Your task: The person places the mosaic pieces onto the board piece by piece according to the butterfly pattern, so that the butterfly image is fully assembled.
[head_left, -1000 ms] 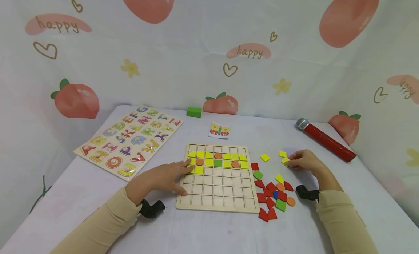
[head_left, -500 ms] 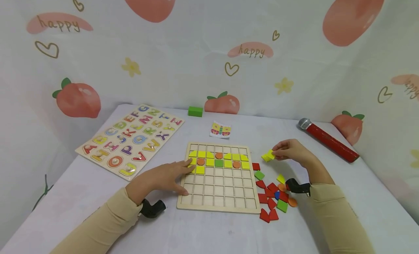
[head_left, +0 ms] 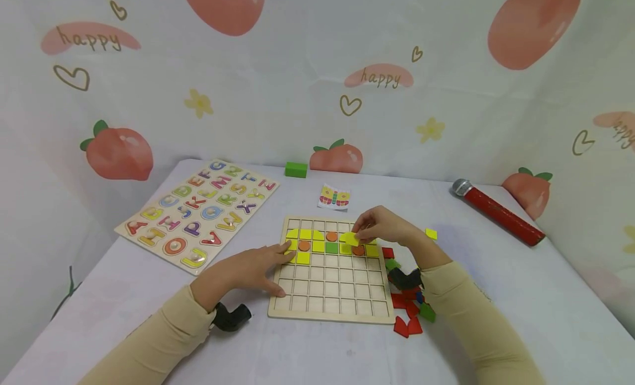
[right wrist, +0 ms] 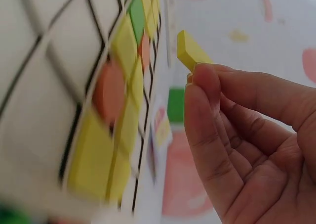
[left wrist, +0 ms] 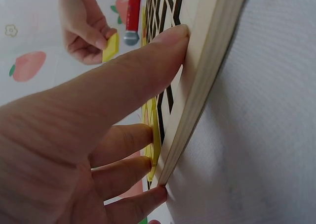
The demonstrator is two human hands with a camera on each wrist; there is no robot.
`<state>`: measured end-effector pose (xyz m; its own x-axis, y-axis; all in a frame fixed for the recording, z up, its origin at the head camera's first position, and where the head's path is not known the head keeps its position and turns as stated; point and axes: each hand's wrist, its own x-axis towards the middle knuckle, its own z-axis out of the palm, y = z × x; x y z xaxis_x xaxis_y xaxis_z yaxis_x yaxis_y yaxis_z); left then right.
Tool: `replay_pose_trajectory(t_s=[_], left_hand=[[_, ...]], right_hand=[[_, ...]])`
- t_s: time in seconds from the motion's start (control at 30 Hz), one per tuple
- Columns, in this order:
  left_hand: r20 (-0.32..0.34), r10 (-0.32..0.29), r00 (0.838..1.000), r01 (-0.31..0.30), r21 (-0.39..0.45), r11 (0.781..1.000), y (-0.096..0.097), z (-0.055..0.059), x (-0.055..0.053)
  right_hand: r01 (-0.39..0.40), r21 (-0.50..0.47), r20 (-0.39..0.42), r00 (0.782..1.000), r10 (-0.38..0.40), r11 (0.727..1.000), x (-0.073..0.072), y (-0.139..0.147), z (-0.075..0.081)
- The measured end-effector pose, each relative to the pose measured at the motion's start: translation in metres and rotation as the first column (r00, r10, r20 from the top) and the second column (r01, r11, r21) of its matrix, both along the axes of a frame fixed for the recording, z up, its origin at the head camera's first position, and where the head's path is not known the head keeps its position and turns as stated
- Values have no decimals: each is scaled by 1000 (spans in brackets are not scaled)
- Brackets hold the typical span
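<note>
Pinched between thumb and fingers of my right hand (head_left: 389,230) is a yellow tile (right wrist: 191,52), held above the upper right of a wooden grid board (head_left: 332,290); the right wrist view shows a gap below it. My left hand (head_left: 248,269) rests on the board's left edge, thumb (left wrist: 168,41) on the frame and fingertips touching the yellow tiles there. Across the upper rows sit yellow tiles (head_left: 303,257), orange discs (head_left: 331,236) and one green square (head_left: 332,247). The right hand hides part of the top right cells.
Loose red tiles (head_left: 401,326), green tiles and a blue piece lie right of the board, partly under the right forearm. A yellow square (head_left: 431,234) lies beyond. Behind are a pattern card (head_left: 334,197), green block (head_left: 296,170), alphabet board (head_left: 195,214) and red microphone (head_left: 501,214).
My right hand has taken a yellow tile from the table at the right and carried it left over the board. My left hand has stayed in place.
</note>
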<state>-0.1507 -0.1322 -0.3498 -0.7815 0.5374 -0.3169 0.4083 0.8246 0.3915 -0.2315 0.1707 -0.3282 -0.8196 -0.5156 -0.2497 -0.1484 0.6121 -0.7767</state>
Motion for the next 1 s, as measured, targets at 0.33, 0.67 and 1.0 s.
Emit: replay_pose_trajectory(t_s=[0.33,0.67,1.0], left_hand=[[5,15,1000,-14,-22,1000,-1,-2,-1],[-1,21,1000,-21,-45,999,0,-3,-2],[-3,16,1000,-16,-41,999,1,-3,-1]], right_hand=[[-161,-7,60,985,161,987,6,-60,-7],[-211,176,-158,958,239,961,12,-78,-17],[-181,139,-135,971,200,974,14,-59,-12]])
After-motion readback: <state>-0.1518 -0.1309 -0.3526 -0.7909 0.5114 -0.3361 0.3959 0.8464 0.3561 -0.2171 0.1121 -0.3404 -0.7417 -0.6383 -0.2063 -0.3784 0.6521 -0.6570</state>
